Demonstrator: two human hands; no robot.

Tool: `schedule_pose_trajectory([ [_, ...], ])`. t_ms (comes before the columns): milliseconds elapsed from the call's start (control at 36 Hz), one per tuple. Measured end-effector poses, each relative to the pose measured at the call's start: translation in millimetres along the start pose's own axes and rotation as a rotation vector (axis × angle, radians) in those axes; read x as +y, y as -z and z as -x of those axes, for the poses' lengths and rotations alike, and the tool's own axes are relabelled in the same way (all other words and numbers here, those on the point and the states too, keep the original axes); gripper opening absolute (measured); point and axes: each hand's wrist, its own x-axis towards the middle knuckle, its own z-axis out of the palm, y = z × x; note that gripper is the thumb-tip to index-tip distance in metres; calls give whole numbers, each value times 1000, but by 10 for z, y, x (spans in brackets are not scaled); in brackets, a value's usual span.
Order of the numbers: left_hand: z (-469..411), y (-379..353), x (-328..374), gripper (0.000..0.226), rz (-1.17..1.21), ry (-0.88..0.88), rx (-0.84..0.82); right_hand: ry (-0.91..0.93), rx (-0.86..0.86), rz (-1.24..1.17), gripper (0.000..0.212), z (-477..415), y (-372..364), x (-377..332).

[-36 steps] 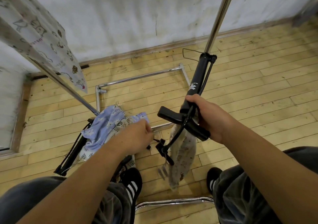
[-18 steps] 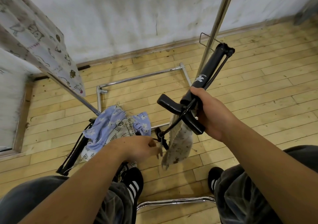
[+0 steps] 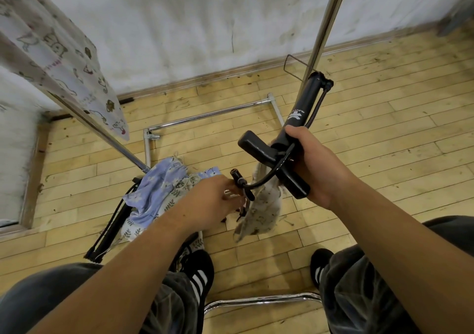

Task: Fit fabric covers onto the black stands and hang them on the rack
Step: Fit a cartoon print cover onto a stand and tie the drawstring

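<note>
**Cover half-on: stand braced up, mouth being worked open**

- right hand (image 3: 315, 164) grips the black stand (image 3: 300, 110) at the junction of barrel and crossbar (image 3: 261, 151). Fingers are wrapped tight round it, thumb on top. My read: holding at the junction gives torque control, so the long barrel doesn't swing.
- Stand is held in the air, tilted, far end pointing up and away beside the rack (image 3: 325, 25) upright. Near end faces the person, which puts the working end within reach of the other hand.
- beige cover (image 3: 259, 213) hangs limp from under the crossbar, bunched, not pulled along the barrel. Fitting looks barely started.
- left hand (image 3: 213, 200) is at the cover's upper edge, just beside the hose (image 3: 261, 182) end. Fingers are curled, and thumb and forefinger appear to pinch the fabric edge. The back of the hand hides the exact contact.
- Likely reason: the hose loops out past the crossbar and sits right at the cover's mouth, so it would snag. One hand has to open the mouth round it.
- pile of covers (image 3: 156, 190) and a second stand (image 3: 112, 223) lie on the floor (image 3: 384, 128) near the person's feet, staged close for the following rounds.
- One printed cover (image 3: 64, 59) already hangs on the rack's left bar.
</note>
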Motion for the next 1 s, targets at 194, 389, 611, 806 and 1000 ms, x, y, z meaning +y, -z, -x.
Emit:
schedule_pose_trajectory([
  [194,-57,-12,19,18,183,12,73,-37,-112,-14,42,-5,-5,25],
  [389,-51,-15,7,16,212,27,-32,-42,-114,-26,44,10,-44,34],
  [611,32,-40,70,39,139,80,-115,-19,-115,-91,32,53,-89,18],
  [806,-23,-51,22,41,101,2,60,-50,-180,-105,29,99,-93,-4],
  [1000,-3,-44,78,31,334,41,-78,-71,-205,-69,38,106,-104,-6],
])
